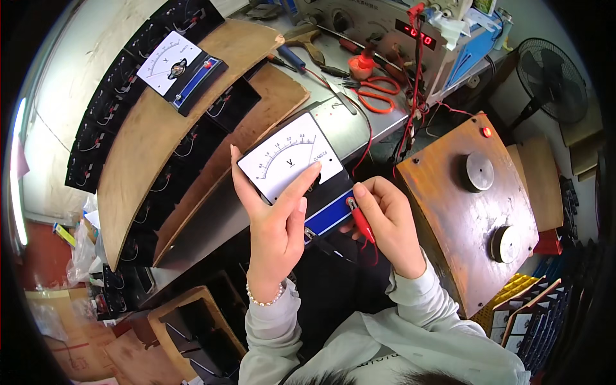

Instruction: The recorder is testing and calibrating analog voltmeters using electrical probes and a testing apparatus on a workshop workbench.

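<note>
A white-faced analog voltmeter (277, 154) with a black body and a blue lower band is tilted in my hands at the centre. My left hand (269, 231) grips its left side, index finger laid across the dial near the centre. My right hand (385, 228) holds the lower right, thumb by a red crocodile clip (360, 223) on the right terminal. A black clip (321, 247) is attached at the lower left terminal. A similar meter (163, 61) lies on a curved wooden board (122, 212) at upper left, among rows of black meter housings (96, 144).
Behind, a metal bench holds orange-handled scissors (378, 96), pliers (301, 42), leads and an instrument (378, 25) with a red display. A metal-topped box (443, 244) with two cylinders stands at right, a fan (548, 77) beyond. Trays of housings (192, 340) sit at lower left.
</note>
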Demonstrator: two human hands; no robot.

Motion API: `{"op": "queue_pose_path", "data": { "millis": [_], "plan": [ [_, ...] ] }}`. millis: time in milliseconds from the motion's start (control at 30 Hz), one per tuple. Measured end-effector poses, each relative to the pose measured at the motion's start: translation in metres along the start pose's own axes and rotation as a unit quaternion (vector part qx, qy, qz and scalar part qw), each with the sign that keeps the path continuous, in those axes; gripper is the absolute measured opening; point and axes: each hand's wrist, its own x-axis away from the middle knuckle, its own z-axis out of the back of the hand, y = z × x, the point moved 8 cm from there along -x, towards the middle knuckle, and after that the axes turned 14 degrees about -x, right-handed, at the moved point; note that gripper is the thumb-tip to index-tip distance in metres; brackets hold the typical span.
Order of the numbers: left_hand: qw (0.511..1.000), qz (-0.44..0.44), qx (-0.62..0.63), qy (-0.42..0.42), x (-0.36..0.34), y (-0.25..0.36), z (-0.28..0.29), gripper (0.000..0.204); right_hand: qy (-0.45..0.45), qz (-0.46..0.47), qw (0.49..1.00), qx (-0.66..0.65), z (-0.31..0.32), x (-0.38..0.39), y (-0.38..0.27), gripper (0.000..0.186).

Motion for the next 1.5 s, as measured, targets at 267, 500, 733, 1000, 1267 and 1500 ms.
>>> {"op": "queue_pose_path", "data": {
  "millis": [267, 500, 733, 1000, 1267, 1500],
  "plan": [
    [0.984, 0.099, 0.141, 0.034, 0.019, -0.023, -0.004, 0.035, -0.018, 0.022, 0.999, 0.021, -0.003, 0.010, -0.004, 0.029],
    [0.981, 0.099, 0.162, 0.041, 0.022, -0.024, 0.000, 0.039, -0.017, 0.020, 1.000, 0.017, -0.007, 0.011, 0.000, 0.028],
    [0.972, 0.131, 0.192, 0.046, 0.027, -0.029, 0.000, 0.039, -0.010, 0.000, 1.000, 0.012, -0.008, 0.009, 0.002, 0.029],
    [0.963, 0.177, 0.203, 0.034, 0.025, -0.027, 0.001, 0.041, -0.007, -0.007, 1.000, -0.016, -0.009, 0.007, 0.003, 0.031],
    [0.953, 0.174, 0.245, 0.044, 0.025, -0.030, -0.004, 0.040, -0.005, -0.009, 1.000, -0.025, -0.007, 0.011, 0.000, 0.031],
    [0.914, 0.215, 0.344, 0.020, 0.027, -0.032, -0.015, 0.048, -0.007, 0.043, 0.999, -0.001, -0.001, 0.018, -0.002, 0.030]
  ]
}}
